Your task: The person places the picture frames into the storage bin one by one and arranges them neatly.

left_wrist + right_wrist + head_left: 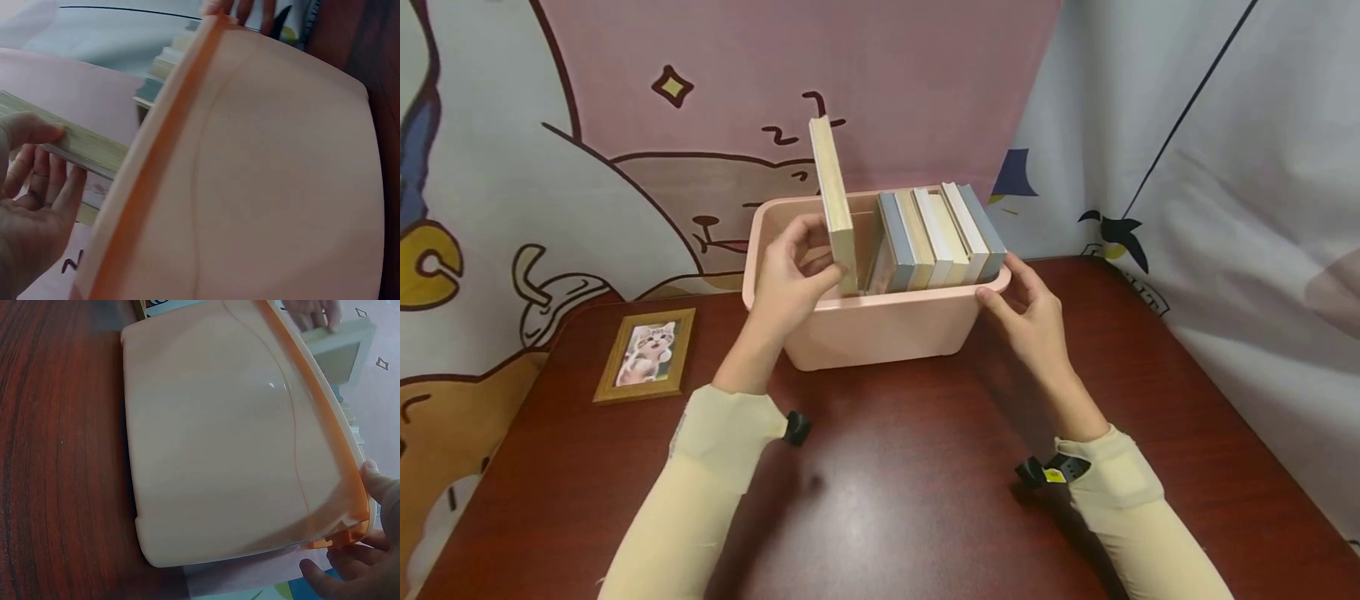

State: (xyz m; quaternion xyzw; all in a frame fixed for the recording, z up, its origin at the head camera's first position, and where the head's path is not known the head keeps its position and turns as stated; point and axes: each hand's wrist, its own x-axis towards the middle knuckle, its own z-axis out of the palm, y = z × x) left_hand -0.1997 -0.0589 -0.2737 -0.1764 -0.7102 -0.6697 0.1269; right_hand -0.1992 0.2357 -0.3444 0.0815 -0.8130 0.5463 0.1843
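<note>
So here's the setup: a pink plastic bin (pixel 880 329) sits on a dark red wooden table (pixel 887 500), and there's a row of books (pixel 940 237) standing on edge in the right half of it, spines or page edges facing up.

The left hand (pixel 790 279) has one more book (pixel 833 200), a thin one with a pale page edge. It stands nearly upright, long axis pointing up and leaning slightly back, its lower end already down inside the bin just left of the row. There's a visible gap between it and the nearest grey book, so it's beside the row, not touching it as far as I can tell. The book sits right at the fingertips, above and slightly right of the palm. Grip-wise, the thumb is on one face and the fingers (pixel 44 181) are curled against the other, so it's pinched near the bottom end; the left wrist view shows this pretty clearly.

The right hand (pixel 1033 321) is at the bin's right front corner, on the rim. Fingers look loosely spread and only gently bent, thumb near the rim edge, fingertips (pixel 375 472) touching the corner. More a steadying touch than a real grab, I think.

The left hand is clearly the one nearer the loose book. Off to the left, a small framed cat picture (pixel 646 354) lies flat on the table, well apart from everything.
</note>
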